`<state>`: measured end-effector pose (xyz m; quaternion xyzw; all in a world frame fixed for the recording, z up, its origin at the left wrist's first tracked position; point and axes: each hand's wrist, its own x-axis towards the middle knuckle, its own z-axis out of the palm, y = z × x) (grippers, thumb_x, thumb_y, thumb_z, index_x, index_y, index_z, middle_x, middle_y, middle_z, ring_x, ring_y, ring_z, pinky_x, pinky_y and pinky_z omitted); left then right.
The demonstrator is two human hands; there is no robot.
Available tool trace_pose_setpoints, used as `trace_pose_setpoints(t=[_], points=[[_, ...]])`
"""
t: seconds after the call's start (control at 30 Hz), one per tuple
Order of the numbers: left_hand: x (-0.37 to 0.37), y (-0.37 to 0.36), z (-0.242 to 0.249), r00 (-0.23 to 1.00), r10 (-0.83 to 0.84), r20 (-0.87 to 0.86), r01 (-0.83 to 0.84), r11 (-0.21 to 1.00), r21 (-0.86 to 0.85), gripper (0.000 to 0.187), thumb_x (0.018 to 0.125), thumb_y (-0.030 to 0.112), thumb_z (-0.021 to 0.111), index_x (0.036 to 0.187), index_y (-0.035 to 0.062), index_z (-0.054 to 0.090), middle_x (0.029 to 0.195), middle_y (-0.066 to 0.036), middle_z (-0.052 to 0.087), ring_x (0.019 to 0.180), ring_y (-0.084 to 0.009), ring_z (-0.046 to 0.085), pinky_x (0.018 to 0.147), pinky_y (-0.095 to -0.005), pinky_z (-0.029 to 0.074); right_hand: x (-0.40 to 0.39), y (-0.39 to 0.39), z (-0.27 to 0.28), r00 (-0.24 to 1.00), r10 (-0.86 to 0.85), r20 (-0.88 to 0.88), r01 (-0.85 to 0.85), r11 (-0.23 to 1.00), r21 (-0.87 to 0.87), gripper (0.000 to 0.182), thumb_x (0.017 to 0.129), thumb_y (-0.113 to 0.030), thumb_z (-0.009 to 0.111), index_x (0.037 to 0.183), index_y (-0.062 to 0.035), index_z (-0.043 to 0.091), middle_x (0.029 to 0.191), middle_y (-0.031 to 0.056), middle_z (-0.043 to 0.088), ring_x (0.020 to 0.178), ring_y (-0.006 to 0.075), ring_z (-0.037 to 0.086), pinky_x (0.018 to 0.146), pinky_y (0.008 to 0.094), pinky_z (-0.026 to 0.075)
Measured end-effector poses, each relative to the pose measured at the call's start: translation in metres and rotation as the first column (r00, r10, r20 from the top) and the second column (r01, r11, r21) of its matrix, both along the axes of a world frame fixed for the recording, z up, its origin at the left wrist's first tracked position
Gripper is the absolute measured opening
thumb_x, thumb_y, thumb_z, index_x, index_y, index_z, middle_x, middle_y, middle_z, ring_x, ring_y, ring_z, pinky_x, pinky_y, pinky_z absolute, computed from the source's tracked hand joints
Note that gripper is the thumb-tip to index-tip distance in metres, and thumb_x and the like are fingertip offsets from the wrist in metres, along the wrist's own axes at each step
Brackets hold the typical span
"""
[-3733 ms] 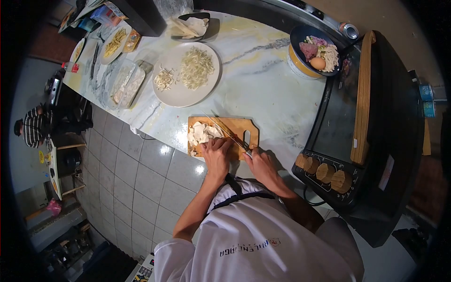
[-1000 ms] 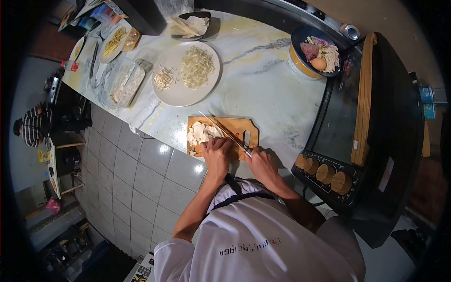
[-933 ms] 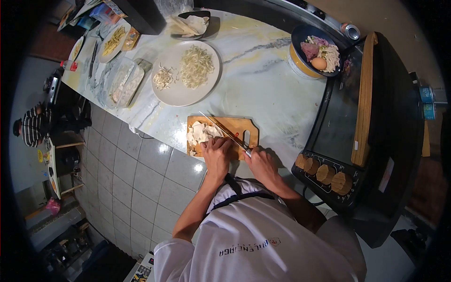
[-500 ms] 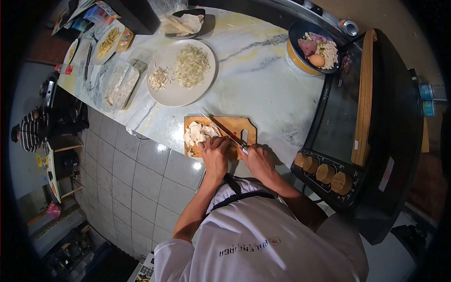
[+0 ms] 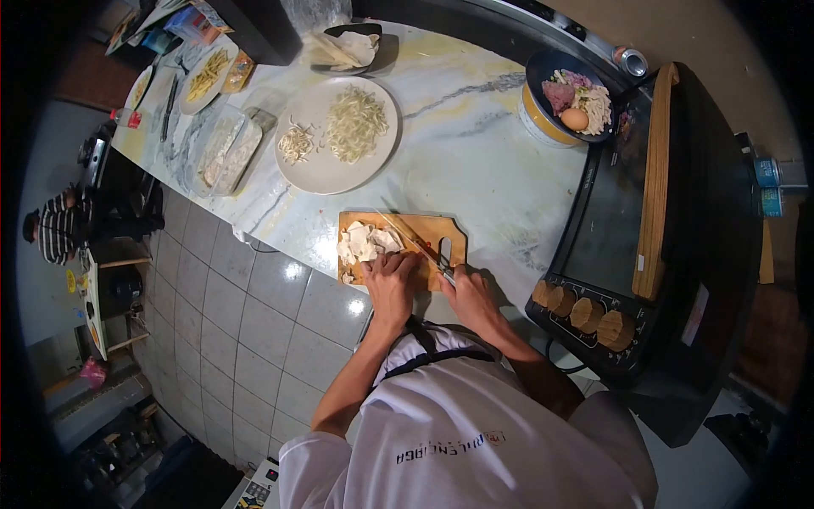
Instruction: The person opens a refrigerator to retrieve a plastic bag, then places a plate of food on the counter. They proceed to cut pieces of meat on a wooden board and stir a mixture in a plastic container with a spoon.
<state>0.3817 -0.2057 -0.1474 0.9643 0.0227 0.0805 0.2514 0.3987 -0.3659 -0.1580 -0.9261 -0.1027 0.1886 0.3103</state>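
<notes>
A wooden cutting board (image 5: 448, 227) with a slot handle lies at the counter's near edge. Thin pale slices of food (image 5: 365, 243) are heaped on its left half. My left hand (image 5: 392, 278) presses down there, fingers curled over the lower slices and partly hiding them. In my right hand (image 5: 469, 297) is a kitchen knife (image 5: 415, 237), gripped by its handle, its blade slanting up and left across the board beside the left fingertips. A small red bit shows near the blade.
Beyond the board, a large plate (image 5: 297, 174) carries two piles of pale shreds. A glass container (image 5: 222, 182) stands left of it. On the right sit a black oven (image 5: 721, 254) and a dark bowl (image 5: 536, 72) with an egg, minced meat and shreds. A person (image 5: 58, 225) is far left.
The knife's tip has swung slightly right over the board. The left hand stays on the slices, and the whole view has shifted a little.
</notes>
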Motion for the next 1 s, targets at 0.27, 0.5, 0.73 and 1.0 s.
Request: trace_pose_setpoints(t=[0.27,0.5,0.73,1.0], points=[[0.002,-0.003,-0.003,0.999,0.030,0.031,-0.031,0.999,0.030,0.029,0.067,0.003,0.062,0.091,0.0151,0.071,0.088,0.002,0.067,0.082,-0.0195,0.055,0.077,-0.0364,0.032,-0.002,-0.003,-0.011,0.999,-0.046,-0.014,0.047,0.992,0.116,0.035,0.091,-0.029,0.055,0.079,0.0039,0.053,0.062,0.0263,0.057,0.063,0.0465,0.057,0.057,0.0533,0.043],[0.001,-0.002,-0.002,0.999,0.029,0.027,-0.030,0.998,0.055,0.029,0.068,0.004,0.061,0.093,0.0144,0.072,0.090,0.002,0.067,0.084,-0.0204,0.055,0.079,-0.0378,0.032,-0.003,-0.004,-0.007,0.995,-0.026,-0.099,0.032,0.997,0.066,0.043,0.092,-0.036,0.051,0.088,0.0063,0.055,0.068,0.0308,0.057,0.070,0.0495,0.058,0.065,0.0560,0.044],[0.001,0.000,-0.002,0.998,0.003,0.060,-0.004,1.000,0.027,0.028,0.067,0.008,0.060,0.093,0.0117,0.070,0.088,-0.001,0.066,0.083,-0.0197,0.054,0.077,-0.0377,0.032,-0.007,-0.006,-0.007,0.993,0.000,-0.118,0.004,0.999,0.036,0.042,0.092,-0.037,0.052,0.093,0.0058,0.054,0.073,0.0305,0.058,0.072,0.0493,0.058,0.067,0.0551,0.045],[0.002,0.001,-0.004,0.999,-0.002,0.052,0.000,0.999,0.034,0.025,0.064,0.012,0.064,0.089,0.0109,0.069,0.087,-0.001,0.066,0.081,-0.0191,0.055,0.077,-0.0372,0.031,-0.002,-0.003,0.006,0.995,0.039,-0.091,-0.043,0.998,-0.036,0.041,0.092,-0.035,0.052,0.090,0.0055,0.056,0.073,0.0289,0.060,0.074,0.0465,0.060,0.065,0.0515,0.048]])
